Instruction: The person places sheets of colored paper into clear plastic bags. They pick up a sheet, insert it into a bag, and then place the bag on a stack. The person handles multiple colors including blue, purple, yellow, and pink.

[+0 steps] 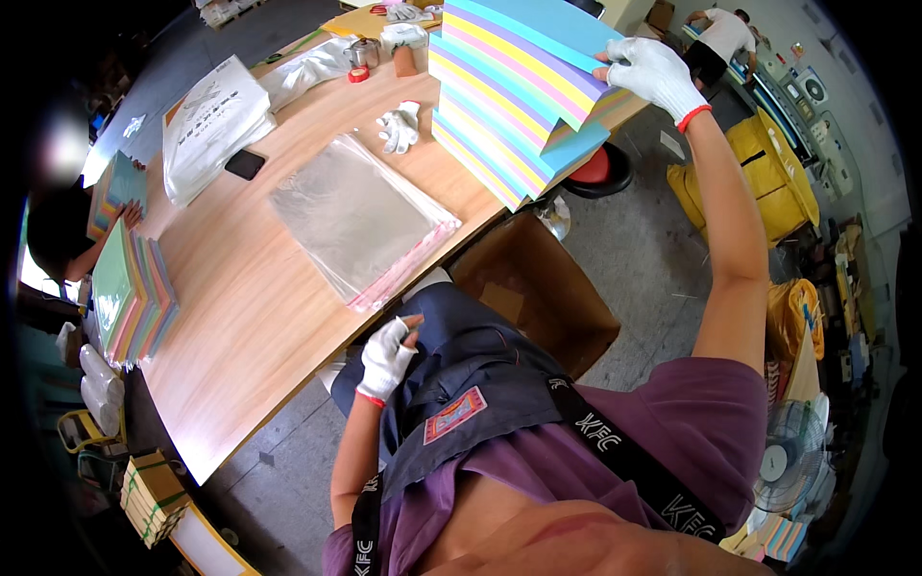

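A tall stack of coloured paper (523, 91) in blue, yellow, pink, purple and green layers stands at the table's right end. Its upper part sits at an angle to the lower part. My right hand (653, 77), in a white glove with bare fingertips and a red cuff, grips the stack's near right upper corner. Above my lap, beside the table's front edge, my left hand (389, 355) wears a similar glove. Its fingers are loosely bent and apart, with nothing in them. Closest to it on the table lies a pile of clear plastic bags (360, 216) with pinkish edges.
On the wooden table (230, 317) lie a spare glove (399, 127), a phone (246, 164), white printed bags (216, 130) and a tape roll (358, 74). Wrapped paper stacks (134, 293) stand left, beside another person's hand (130, 213). A cardboard box (538, 293) stands below the edge.
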Motion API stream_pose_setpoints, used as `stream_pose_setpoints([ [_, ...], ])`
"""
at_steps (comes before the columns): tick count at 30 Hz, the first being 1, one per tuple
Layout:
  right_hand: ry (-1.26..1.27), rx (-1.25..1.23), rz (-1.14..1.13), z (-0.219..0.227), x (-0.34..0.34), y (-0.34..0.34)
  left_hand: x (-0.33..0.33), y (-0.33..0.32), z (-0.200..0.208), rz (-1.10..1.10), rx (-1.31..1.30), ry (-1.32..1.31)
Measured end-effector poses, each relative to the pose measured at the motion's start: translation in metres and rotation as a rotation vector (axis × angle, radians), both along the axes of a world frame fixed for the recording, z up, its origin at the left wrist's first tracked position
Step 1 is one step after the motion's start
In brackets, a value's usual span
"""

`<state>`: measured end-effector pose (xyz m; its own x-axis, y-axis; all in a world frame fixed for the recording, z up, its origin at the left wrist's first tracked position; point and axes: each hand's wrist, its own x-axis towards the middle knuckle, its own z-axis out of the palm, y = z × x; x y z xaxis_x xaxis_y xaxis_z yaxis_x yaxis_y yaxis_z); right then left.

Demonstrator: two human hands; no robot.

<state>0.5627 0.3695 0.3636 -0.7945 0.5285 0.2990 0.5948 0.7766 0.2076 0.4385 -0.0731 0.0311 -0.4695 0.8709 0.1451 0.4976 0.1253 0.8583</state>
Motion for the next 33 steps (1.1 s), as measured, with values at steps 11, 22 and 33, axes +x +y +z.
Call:
stream_pose_setpoints([
  [11, -0.033, 0.082, 0.197, -0.007, 0.001, -0.015, -0.030, 0.089, 0.108, -0.140, 0.106, 0.167],
  [22, -0.026, -0.017, 0.188, -0.005, -0.005, -0.025, -0.019, 0.114, 0.100, -0.327, 0.159, 0.084],
  [33, -0.055, -0.067, 0.332, 0.012, -0.003, -0.012, -0.031, 0.274, 0.198, 0.038, 0.761, 0.615],
])
